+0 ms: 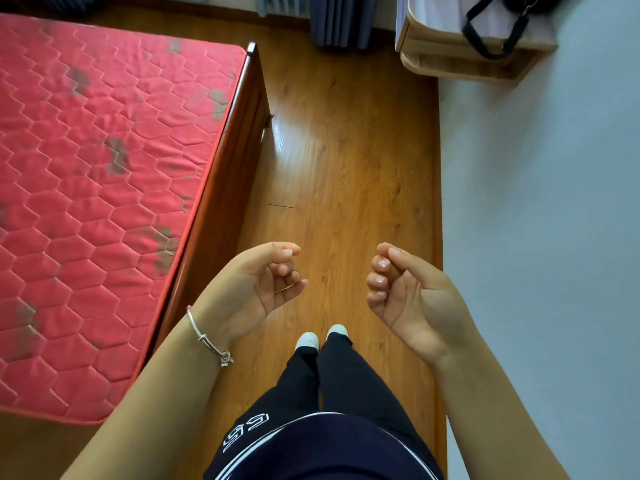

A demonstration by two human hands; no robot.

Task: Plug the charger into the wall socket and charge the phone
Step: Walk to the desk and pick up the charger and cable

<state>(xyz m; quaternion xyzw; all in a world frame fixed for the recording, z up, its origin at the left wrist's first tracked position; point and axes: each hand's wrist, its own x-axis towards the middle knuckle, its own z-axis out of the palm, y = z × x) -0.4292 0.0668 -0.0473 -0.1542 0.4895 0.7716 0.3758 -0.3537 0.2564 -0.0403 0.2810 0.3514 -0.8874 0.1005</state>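
Wooden floor [346, 150] under both hands. Left hand [263, 285], right hand [405, 292]: fingers loosely curled, holding nothing. Charger, phone, socket not in view. Locate them first, maybe desk [460, 60] ahead of right hand.

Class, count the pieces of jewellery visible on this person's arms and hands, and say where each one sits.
1. A silver bracelet circles the wrist of the left hand. The right hand and its wrist show none. A ring could be hidden inside the curled fingers.
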